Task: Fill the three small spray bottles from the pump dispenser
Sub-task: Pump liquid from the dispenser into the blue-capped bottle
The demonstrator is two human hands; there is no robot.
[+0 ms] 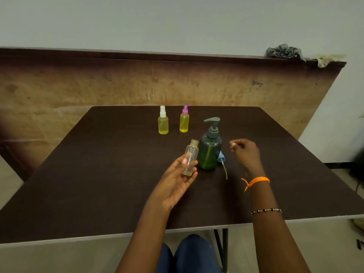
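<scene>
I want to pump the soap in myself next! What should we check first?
1. Empty bottle uncapped: ok.
2. Left hand holds it steady: ok, though tilted.
3. Bottle mouth under the pump dispenser spout: not ok, it sits lower and beside.
4. Right hand free to press: ok, holds nothing.
5. Blue spray cap kept nearby: ok, lying by the dispenser.
6. Enough liquid left in the dispenser: cannot tell.

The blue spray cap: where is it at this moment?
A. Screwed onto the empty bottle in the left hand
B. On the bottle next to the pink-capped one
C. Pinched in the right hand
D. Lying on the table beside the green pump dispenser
D: the blue spray cap lies on the table at the right of the green pump dispenser, its tube trailing toward the person, while the empty bottle has an open neck.
</scene>
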